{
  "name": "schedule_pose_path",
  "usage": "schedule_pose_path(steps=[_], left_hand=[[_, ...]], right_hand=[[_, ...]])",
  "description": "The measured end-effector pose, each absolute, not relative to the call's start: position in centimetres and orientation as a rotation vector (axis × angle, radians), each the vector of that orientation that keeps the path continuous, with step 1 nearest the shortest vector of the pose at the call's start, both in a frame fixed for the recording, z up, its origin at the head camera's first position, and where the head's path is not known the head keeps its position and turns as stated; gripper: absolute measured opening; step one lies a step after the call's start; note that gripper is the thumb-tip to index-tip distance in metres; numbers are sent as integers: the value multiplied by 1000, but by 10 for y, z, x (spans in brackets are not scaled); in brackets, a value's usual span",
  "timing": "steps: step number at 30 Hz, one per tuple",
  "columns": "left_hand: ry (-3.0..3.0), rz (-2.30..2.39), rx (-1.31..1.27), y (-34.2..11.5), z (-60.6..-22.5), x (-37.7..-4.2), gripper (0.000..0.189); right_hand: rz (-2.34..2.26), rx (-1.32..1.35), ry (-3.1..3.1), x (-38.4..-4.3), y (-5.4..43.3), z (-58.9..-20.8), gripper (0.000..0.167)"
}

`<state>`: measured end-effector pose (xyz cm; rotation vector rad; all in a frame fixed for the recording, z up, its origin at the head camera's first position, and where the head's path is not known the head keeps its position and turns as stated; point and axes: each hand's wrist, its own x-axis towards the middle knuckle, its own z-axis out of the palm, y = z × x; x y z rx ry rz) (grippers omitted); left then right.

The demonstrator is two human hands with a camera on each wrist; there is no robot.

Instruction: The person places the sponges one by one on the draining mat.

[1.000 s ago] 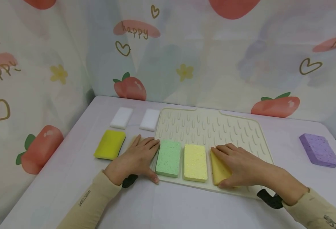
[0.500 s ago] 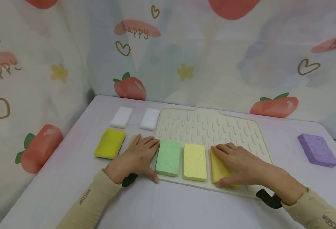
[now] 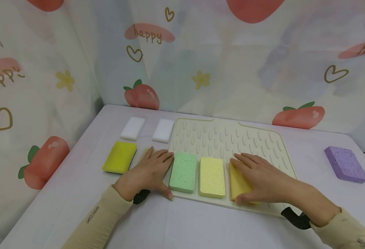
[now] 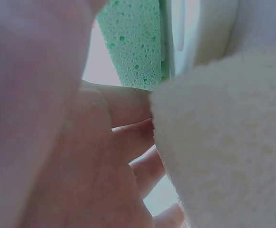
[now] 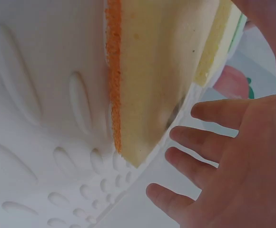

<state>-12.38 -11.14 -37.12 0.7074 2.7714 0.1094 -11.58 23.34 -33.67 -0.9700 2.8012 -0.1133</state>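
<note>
My left hand point(image 3: 149, 173) rests just left of the green sponge point(image 3: 183, 172), thumb spread away from the fingers. Partly under it lies a beige porous sponge point(image 4: 228, 142), which covers the fingertips in the left wrist view. Over the orange-yellow sponge point(image 3: 239, 186) my right hand point(image 3: 261, 181) is spread. In the right wrist view its straight fingers point(image 5: 195, 166) stand apart from that sponge, which has a rough orange layer point(image 5: 114, 85) below. The pale yellow sponge point(image 3: 212, 177) lies flat between the green and orange-yellow ones, all three on the cream ridged mat point(image 3: 229, 135).
Two white sponges point(image 3: 133, 128) lie at the back left, and a bright yellow sponge point(image 3: 119, 157) with a dark underside is in front of them. A purple sponge point(image 3: 346, 164) sits far right on the white table point(image 3: 201, 224). A patterned curtain point(image 3: 232, 62) hangs behind.
My right hand's fingers have loosened from the orange-yellow sponge, straightening and spreading forward. The wrist has shifted slightly right. My left hand and the sponges have stayed in place.
</note>
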Motion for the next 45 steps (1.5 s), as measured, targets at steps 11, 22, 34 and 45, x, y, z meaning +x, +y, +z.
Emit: schedule_pose_path(steps=[11, 22, 34, 45], left_hand=[[2772, 114, 702, -111, -371, -122, 126], [2774, 120, 701, -112, -371, -122, 126], [2775, 110, 702, -111, -371, -122, 125], [2774, 103, 699, -111, -370, -123, 127]], right_hand=[[-180, -891, 2793, -112, 238, -335, 100], [-172, -947, 2776, -111, 241, -341, 97], [-237, -922, 2866, -120, 251, -331, 85], [-239, -872, 2964, -127, 271, -329, 76]])
